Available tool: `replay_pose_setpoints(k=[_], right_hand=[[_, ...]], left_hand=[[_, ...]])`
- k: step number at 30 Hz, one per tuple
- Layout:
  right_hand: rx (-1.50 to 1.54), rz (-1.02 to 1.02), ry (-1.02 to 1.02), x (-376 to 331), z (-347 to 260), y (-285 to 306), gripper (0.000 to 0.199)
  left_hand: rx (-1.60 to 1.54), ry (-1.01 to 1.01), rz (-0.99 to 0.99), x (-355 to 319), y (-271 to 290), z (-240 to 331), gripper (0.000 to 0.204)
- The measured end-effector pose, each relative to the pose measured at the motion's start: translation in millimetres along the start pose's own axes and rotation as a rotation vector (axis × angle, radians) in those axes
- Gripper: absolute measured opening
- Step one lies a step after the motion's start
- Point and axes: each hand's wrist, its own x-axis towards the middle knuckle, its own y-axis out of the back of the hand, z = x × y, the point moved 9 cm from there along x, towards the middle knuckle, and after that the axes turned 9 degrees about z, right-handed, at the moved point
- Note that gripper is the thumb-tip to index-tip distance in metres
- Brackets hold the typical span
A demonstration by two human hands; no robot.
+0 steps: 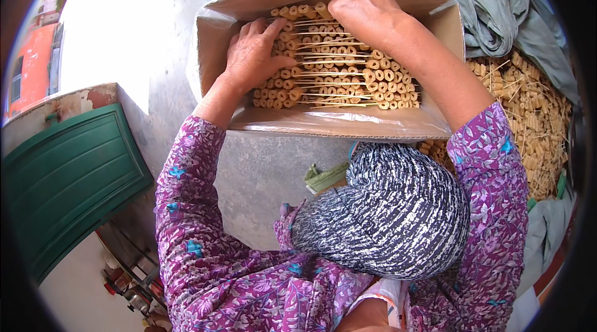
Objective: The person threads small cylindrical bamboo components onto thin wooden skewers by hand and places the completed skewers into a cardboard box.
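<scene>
A cardboard box [329,122] lined with clear plastic stands before me. Inside lie rows of skewers, thin pale sticks with tan, hollow ring-shaped rolls [388,83] at their ends. My left hand [255,52] rests on the rolls at the box's left side, fingers and thumb spread apart, gripping nothing that I can see. Toward the far wall, my right hand [367,12] is curled closed beside the end of the farthest row of rolls. Its fingertips are turned away, so whatever they may hold is hidden.
A large heap of similar skewers [535,114] lies to the right, partly under grey-green cloth [497,18]. My knee in patterned dark trousers [404,207] is close to the box's near side. A green panel [74,176] stands at the left, and a green cloth item [326,176] lies on the floor.
</scene>
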Motion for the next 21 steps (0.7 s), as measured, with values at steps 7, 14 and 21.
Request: replay_pose_setpoints(k=[7, 14, 21], right_hand=[[-0.063, 0.017, -0.059, 1, -4, 4, 0.006], [-0.023, 0.110, -0.027, 7, -20, -22, 0.011], [-0.016, 0.098, -0.014, 16, -22, -38, 0.012]], left_hand=[[-0.008, -0.038, 0.069, -1, 13, 9, 0.080], [0.089, -0.110, 0.125, -1, 15, 20, 0.079], [0.054, -0.085, 0.085, 2, 4, 12, 0.079]])
